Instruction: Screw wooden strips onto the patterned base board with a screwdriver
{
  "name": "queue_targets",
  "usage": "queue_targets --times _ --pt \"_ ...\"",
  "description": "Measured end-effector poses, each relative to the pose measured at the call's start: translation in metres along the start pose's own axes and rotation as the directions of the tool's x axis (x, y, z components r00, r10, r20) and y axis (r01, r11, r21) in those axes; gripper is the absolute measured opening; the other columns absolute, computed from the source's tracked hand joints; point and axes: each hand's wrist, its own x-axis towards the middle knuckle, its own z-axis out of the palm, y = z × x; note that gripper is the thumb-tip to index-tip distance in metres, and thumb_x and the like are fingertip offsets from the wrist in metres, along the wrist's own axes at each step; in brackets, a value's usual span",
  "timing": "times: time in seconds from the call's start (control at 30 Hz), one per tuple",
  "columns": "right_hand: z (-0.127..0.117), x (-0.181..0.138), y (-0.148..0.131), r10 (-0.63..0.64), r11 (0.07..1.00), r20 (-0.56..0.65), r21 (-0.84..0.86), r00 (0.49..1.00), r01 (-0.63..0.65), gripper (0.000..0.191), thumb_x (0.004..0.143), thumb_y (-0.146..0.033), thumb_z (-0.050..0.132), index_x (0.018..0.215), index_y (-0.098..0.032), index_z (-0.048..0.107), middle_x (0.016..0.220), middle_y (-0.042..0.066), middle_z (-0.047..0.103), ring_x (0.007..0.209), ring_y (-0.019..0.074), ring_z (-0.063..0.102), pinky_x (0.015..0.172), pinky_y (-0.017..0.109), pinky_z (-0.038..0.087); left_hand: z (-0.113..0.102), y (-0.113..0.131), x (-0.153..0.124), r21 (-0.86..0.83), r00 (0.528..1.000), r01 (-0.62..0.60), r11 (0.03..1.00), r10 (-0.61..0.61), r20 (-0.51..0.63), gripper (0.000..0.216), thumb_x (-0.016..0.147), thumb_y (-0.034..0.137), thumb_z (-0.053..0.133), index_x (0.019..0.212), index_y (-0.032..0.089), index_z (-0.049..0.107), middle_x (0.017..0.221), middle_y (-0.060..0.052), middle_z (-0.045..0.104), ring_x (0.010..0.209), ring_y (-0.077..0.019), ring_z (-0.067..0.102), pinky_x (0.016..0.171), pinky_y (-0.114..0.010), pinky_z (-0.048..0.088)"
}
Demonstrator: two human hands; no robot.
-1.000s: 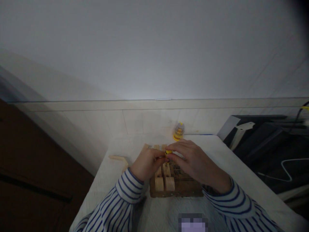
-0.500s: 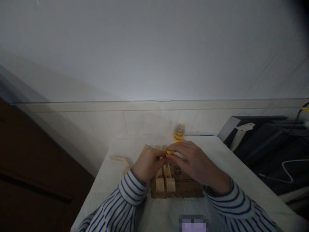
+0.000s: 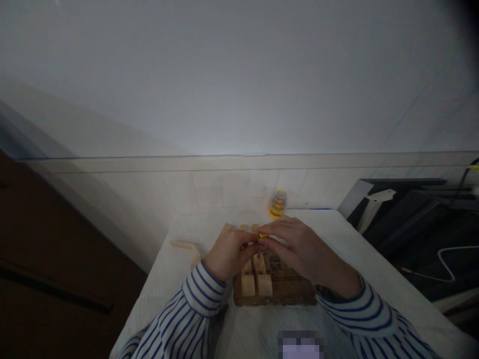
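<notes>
My right hand (image 3: 297, 244) pinches a small yellow object (image 3: 263, 236) with a dark end between thumb and fingers. Too little of it shows to tell its kind. My left hand (image 3: 229, 253) is closed in a pinch just left of it, fingertips meeting those of my right hand; whatever it grips is hidden. Below both hands lie pale wooden pieces (image 3: 265, 285), side by side on a brown board (image 3: 288, 286) with dark writing. The far parts of the wood and board are partly covered by my hands.
A clear cone-shaped container (image 3: 278, 205) with yellow contents and base stands at the table's back edge. An angled wooden piece (image 3: 186, 245) lies left on the white-covered table (image 3: 157, 294). Dark panels (image 3: 407, 219) and a white cable (image 3: 441, 259) are at the right.
Both hands stay in nearly the same place. The yellow object shows slightly less between the fingertips of my right hand.
</notes>
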Motion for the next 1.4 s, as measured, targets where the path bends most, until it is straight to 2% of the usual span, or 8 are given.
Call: queue_targets --times 0.5,0.63,0.87,1.0,1.1,1.27,1.4 --pt "0.0015 0.0003 -0.0017 0.032 0.996 -0.03 -0.081 0.999 -0.034 0.012 0.083 -0.028 0.056 0.089 -0.018 0.061 0.087 0.005 0.068 0.083 0.0198 0.06 0.077 0.037 0.044 -0.0008 0.0023 -0.002 0.063 0.998 -0.064 0.996 0.065 -0.003 0.017 0.086 0.022 0.048 0.087 0.017 0.064 0.07 0.0 0.064 0.063 -0.011 0.055 0.059 -0.02 0.038" --pt "0.0017 0.0006 -0.0019 0.037 0.996 -0.03 -0.086 0.999 -0.04 0.012 0.082 -0.028 0.056 0.088 -0.018 0.06 0.085 0.005 0.067 0.083 0.0199 0.059 0.076 0.036 0.044 -0.0007 0.0033 -0.0019 0.088 0.998 -0.056 0.995 0.056 0.003 0.018 0.086 0.024 0.048 0.083 0.017 0.064 0.069 0.0 0.063 0.063 -0.0113 0.055 0.059 -0.02 0.039" --pt "0.0019 0.0008 -0.0011 0.052 0.994 -0.024 -0.097 0.998 -0.054 0.012 0.083 -0.028 0.056 0.088 -0.018 0.061 0.085 0.005 0.066 0.082 0.0205 0.06 0.075 0.037 0.045 0.0011 0.0033 -0.0016 0.08 0.999 -0.006 0.997 0.009 -0.039 0.018 0.082 0.028 0.054 0.093 0.02 0.066 0.069 0.0 0.065 0.06 -0.0111 0.055 0.059 -0.02 0.039" --pt "0.0035 0.0008 -0.0021 0.059 0.993 -0.046 -0.096 0.997 -0.063 0.013 0.082 -0.03 0.056 0.087 -0.019 0.061 0.084 0.005 0.067 0.081 0.0205 0.06 0.075 0.037 0.045 0.0032 0.001 -0.0014 0.123 0.997 0.044 0.991 -0.035 -0.073 0.019 0.078 0.035 0.059 0.084 0.02 0.069 0.064 0.0 0.065 0.059 -0.0119 0.054 0.058 -0.02 0.039" --pt "0.0041 0.0009 -0.0036 0.069 0.994 -0.046 -0.082 0.997 -0.073 0.015 0.082 -0.03 0.056 0.09 -0.019 0.061 0.086 0.006 0.067 0.084 0.0208 0.059 0.076 0.038 0.045 0.004 -0.0002 -0.0015 0.124 0.997 0.05 0.991 -0.041 -0.073 0.017 0.08 0.03 0.057 0.081 0.018 0.069 0.064 -0.001 0.064 0.06 -0.0119 0.054 0.057 -0.02 0.038" --pt "0.0003 0.0007 -0.0064 0.057 0.998 -0.043 -0.01 0.997 -0.057 0.025 0.083 -0.025 0.055 0.107 -0.018 0.057 0.099 0.007 0.066 0.093 0.0203 0.058 0.083 0.039 0.045 0.0034 -0.0012 -0.0012 0.106 0.998 0.037 0.994 -0.031 -0.06 0.017 0.081 0.03 0.056 0.081 0.018 0.069 0.064 -0.001 0.064 0.058 -0.0113 0.054 0.056 -0.02 0.038" --pt "-0.0015 0.0008 -0.0062 0.006 1.0 -0.016 0.027 1.0 -0.006 0.022 0.085 -0.018 0.049 0.104 -0.021 0.059 0.099 0.005 0.067 0.092 0.0185 0.06 0.083 0.037 0.046 0.003 -0.0024 -0.0004 0.096 0.999 0.022 0.995 -0.017 -0.047 0.018 0.081 0.03 0.056 0.081 0.018 0.069 0.063 0.0 0.064 0.059 -0.0112 0.054 0.057 -0.02 0.039"
